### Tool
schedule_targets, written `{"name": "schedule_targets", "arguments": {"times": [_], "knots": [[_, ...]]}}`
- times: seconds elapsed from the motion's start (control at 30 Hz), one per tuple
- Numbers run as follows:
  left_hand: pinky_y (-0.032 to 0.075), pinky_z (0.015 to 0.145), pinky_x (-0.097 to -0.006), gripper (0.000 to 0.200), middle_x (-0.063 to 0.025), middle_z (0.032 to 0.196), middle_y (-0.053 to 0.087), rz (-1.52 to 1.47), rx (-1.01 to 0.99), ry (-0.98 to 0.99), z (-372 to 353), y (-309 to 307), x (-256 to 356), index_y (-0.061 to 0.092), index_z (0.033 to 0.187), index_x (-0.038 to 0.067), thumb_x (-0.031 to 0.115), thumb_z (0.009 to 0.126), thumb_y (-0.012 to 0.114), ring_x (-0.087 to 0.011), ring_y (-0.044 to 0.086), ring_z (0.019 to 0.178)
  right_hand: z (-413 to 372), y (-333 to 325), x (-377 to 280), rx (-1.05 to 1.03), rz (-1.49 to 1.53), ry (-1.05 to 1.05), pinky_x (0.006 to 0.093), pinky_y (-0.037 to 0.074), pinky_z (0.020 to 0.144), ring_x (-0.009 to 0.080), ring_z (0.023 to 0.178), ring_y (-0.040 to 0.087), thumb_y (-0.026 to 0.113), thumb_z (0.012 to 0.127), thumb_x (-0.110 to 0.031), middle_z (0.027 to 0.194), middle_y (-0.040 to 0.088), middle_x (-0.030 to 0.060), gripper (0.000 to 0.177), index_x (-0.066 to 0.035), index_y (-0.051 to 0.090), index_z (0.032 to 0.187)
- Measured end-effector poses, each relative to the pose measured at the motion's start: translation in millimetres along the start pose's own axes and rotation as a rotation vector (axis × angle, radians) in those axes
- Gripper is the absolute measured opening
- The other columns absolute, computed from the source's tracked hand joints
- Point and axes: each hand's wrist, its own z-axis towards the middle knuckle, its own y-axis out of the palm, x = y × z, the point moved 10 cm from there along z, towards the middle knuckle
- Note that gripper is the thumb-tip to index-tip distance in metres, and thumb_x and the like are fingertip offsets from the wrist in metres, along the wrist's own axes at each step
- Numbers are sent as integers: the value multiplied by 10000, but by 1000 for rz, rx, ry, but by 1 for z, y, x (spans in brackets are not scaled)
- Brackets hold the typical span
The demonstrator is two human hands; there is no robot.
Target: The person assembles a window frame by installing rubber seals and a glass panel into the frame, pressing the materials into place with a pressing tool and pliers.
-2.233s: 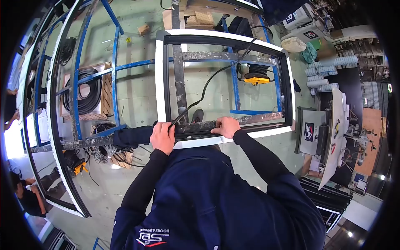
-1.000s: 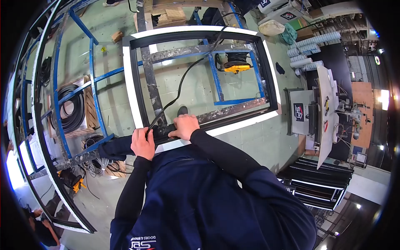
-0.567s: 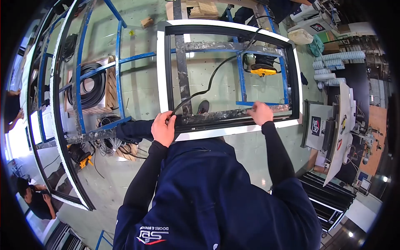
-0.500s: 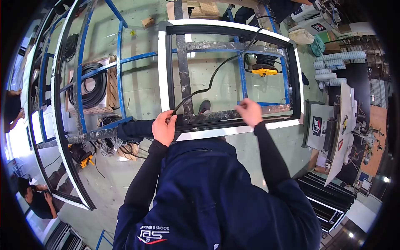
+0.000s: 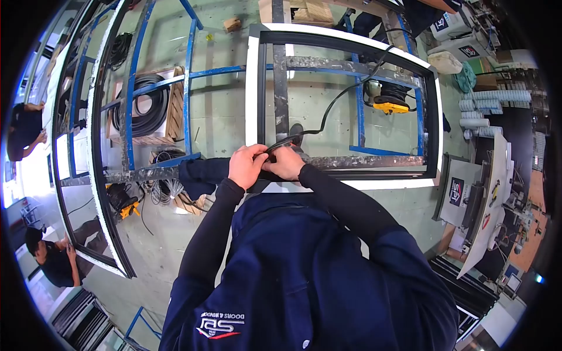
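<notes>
A window frame [image 5: 253, 99], white outside with a black inner edge, lies flat before me on a blue and grey metal stand. A long black rubber gasket [image 5: 328, 110] runs loosely across its opening, from the far right side to the near left corner. At that corner my left hand [image 5: 246, 166] pinches the gasket between thumb and fingers. My right hand [image 5: 285, 162] is right beside it, its fingers closed on the gasket too. The fingertips hide the gasket's seat in the corner.
The stand's blue legs [image 5: 188, 105] extend left. A coil of black gasket [image 5: 142, 108] sits in a wooden crate. Another tall frame [image 5: 100, 175] stands at the left. A yellow reel [image 5: 391, 107] is under the opening. Other people [image 5: 55, 257] are at left and at the top.
My right hand has moved left along the frame's near edge to join my left hand at the corner, and has closed on the gasket. My left hand stays there.
</notes>
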Motion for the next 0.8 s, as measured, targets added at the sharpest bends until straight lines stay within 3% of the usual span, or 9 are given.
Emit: {"name": "schedule_targets", "arguments": {"times": [0.03, 0.07, 0.17, 0.2, 0.3, 0.8], "knots": [[535, 781, -421, 180, -121, 870, 724, -19, 14, 9, -2, 0, -1, 762, 1038, 73, 173, 903, 701, -307, 672, 833, 0, 0, 1, -8, -50, 66, 467, 553, 817, 387, 928, 713, 761, 849, -354, 942, 741, 218, 377, -2, 747, 985], [517, 885, -431, 292, -158, 1055, 709, -93, -84, -138, -3, 9, -19, 720, 1168, 80, 163, 887, 715, -326, 656, 990, 0, -2, 1, -17, -106, 129, 472, 554, 812, 391, 925, 713, 764, 846, -349, 935, 740, 219, 369, 1, 744, 962], [444, 1038, -459, 554, -203, 1338, 584, 123, 381, 38, -30, -28, 7, 581, 1378, 102, 162, 853, 744, -372, 550, 1232, 3, -8, -3, 48, -190, 156, 484, 559, 796, 395, 903, 714, 774, 834, -330, 906, 737, 223, 337, 1, 737, 887], [405, 1101, -459, 773, -236, 1487, 437, 162, 332, -44, -37, -18, -13, 451, 1471, 70, 178, 784, 790, -434, 439, 1351, 5, -8, -1, 55, -202, 149, 483, 559, 795, 395, 897, 715, 775, 833, -329, 903, 737, 222, 333, -2, 740, 886], [343, 1140, -517, 824, -212, 1486, 442, 243, 158, -294, -57, 9, -39, 392, 1506, 75, 166, 780, 771, -416, 399, 1390, 10, -5, 4, 15, -225, 182, 476, 563, 798, 390, 895, 719, 786, 820, -327, 896, 739, 217, 327, -9, 745, 888], [310, 1129, -545, 723, -192, 1395, 521, 236, 233, -433, -53, 18, -46, 444, 1399, 42, 175, 785, 800, -387, 405, 1391, 24, -6, 15, -43, -154, 246, 441, 569, 749, 377, 801, 731, 863, 748, -322, 810, 723, 233, 358, 16, 756, 799]]}}
